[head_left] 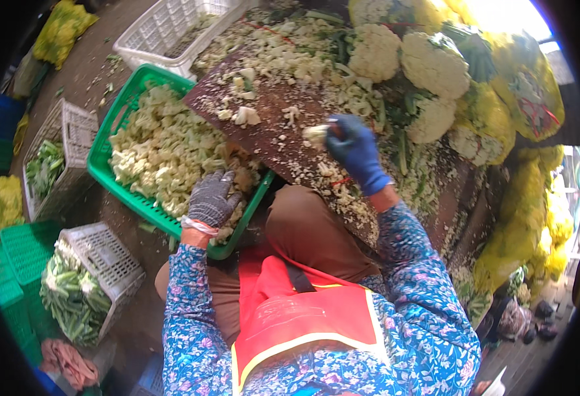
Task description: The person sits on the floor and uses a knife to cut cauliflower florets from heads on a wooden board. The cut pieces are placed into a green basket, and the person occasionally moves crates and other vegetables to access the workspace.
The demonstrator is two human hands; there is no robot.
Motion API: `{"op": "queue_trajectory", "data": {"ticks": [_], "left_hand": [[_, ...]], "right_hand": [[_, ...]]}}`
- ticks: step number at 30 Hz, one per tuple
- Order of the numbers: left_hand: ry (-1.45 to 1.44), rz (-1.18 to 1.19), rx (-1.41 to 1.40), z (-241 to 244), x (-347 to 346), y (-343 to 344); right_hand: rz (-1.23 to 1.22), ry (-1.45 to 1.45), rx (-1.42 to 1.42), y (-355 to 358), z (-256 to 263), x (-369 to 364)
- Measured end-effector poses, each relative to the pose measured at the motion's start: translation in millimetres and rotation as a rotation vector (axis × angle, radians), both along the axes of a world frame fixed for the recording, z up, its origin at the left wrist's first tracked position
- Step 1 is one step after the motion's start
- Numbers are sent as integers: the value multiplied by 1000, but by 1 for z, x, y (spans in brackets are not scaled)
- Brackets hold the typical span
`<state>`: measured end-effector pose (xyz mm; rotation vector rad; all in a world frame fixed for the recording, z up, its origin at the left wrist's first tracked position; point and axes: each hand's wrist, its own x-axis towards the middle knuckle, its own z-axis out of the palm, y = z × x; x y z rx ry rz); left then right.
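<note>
My left hand [213, 200], in a grey knit glove, lies palm down with extended fingers on cut cauliflower florets [156, 143]. These heap inside a green plastic basket [141, 198] beside my knee. Over the brown work board [270, 106], my right hand [354, 148] wears a blue glove and is curled around a pale cauliflower piece [315, 134], which sticks out to the left. Motion blurs this hand, and whether it also holds a tool cannot be made out. Loose florets [246, 116] and crumbs are scattered across the board.
Whole cauliflower heads [433, 64] and yellow mesh sacks [527, 89] crowd the right. A white plastic crate [166, 29] stands behind the basket. Leafy trimmings fill a tilted crate [107, 262] at left, near green crates [27, 252].
</note>
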<state>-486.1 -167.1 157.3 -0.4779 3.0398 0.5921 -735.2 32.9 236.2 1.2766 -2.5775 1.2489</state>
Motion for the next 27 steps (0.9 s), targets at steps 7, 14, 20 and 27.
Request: {"op": "queue_trajectory", "data": {"ticks": [7,14,20,27], "left_hand": [[-80,10,140,5,-3,0],[-161,-81,120,19,-16,4],[-152,-146,83,-2,-23,6],[-204,-97,87,-3,-33,7]], "right_hand": [[239,-378,-208,-73,14,53],[-320,301,425,-13,-54,-117],[-258,200,511,-3,-64,-160],[-141,4,404,2,-45,-161]]}}
